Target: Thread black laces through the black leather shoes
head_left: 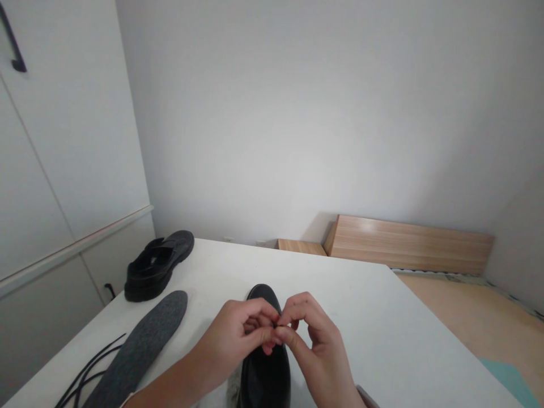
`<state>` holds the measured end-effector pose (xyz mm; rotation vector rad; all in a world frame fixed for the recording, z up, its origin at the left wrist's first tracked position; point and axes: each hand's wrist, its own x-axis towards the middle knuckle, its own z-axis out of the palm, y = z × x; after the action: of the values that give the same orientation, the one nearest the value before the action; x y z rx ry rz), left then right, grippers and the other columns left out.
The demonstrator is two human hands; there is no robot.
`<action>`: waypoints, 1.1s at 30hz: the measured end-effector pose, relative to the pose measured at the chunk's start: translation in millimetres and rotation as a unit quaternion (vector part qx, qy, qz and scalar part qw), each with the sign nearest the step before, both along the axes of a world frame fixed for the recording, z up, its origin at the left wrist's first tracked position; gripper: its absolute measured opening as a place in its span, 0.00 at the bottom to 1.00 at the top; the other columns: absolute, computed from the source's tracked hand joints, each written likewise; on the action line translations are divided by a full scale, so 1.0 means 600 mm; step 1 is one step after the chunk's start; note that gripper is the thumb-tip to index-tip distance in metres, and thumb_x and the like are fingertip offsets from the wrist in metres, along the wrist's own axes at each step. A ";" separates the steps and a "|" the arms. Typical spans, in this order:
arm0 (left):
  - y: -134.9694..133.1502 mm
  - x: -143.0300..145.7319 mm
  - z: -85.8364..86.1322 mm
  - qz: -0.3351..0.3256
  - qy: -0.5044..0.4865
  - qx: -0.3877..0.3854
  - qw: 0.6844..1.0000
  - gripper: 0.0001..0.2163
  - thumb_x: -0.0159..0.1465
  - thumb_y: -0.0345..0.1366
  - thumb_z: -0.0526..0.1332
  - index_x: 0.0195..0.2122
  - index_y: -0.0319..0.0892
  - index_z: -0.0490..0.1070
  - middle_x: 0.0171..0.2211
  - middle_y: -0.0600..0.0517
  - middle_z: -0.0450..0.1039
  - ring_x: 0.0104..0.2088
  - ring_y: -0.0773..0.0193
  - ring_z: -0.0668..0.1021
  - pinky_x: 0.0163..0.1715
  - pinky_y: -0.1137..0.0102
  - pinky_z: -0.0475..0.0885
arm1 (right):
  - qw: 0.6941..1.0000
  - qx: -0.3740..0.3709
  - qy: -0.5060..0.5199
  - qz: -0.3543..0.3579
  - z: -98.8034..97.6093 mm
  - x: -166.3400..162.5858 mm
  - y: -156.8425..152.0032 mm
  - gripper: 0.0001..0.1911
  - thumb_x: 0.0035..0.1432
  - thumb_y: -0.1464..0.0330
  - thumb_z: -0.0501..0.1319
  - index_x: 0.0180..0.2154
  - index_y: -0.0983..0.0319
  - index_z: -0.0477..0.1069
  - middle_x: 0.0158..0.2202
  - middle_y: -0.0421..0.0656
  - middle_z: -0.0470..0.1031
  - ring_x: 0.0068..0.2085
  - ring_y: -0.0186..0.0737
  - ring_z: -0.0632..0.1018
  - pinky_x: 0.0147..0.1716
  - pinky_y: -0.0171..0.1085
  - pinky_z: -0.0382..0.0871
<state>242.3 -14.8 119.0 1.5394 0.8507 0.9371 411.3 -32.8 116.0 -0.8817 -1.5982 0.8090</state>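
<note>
A black shoe stands on the white table in front of me, its toe pointing away. Above it, my left hand and my right hand meet fingertip to fingertip. Both have thumb and forefinger pinched together around a tiny dark bit, too small and covered to name. The shoe's middle is partly hidden behind the fingers. To the left lies a dark grey felt insole, with black shoelaces beside and partly under it. The other black shoe rests at the table's far left corner.
The white table reaches toward a grey wall. White cabinets with dark handles border it on the left. Beyond its right edge are a wooden headboard and a tan bed surface. A grey object shows partly beside my right wrist.
</note>
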 end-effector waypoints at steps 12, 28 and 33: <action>-0.008 -0.012 0.015 -0.027 0.080 0.048 0.995 0.06 0.58 0.31 0.63 0.32 0.40 0.81 0.32 0.50 0.78 0.33 0.63 0.79 0.36 0.72 0.73 | 0.991 -0.124 0.003 0.054 -0.028 0.023 0.024 0.15 0.66 0.56 0.58 0.39 0.58 0.78 0.37 0.44 0.79 0.42 0.44 0.77 0.45 0.40 0.67; -0.013 -0.019 -0.010 0.067 0.231 0.500 0.832 0.13 0.71 0.30 0.52 0.35 0.43 0.76 0.33 0.48 0.77 0.35 0.60 0.78 0.41 0.66 0.76 | 0.959 -0.230 0.067 0.154 -0.040 0.008 0.029 0.16 0.55 0.55 0.69 0.34 0.62 0.77 0.28 0.40 0.76 0.33 0.37 0.74 0.38 0.36 0.65; -0.007 -0.019 -0.022 0.082 0.184 0.505 0.839 0.10 0.69 0.29 0.56 0.39 0.43 0.78 0.36 0.47 0.80 0.40 0.59 0.80 0.44 0.65 0.77 | 0.968 -0.208 0.102 0.092 -0.052 0.007 0.027 0.14 0.52 0.57 0.71 0.32 0.61 0.78 0.30 0.41 0.78 0.33 0.38 0.73 0.38 0.36 0.65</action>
<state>230.7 -18.9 105.6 2.6569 0.7845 1.3498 415.6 -16.9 84.6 -0.9138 -1.3623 1.3587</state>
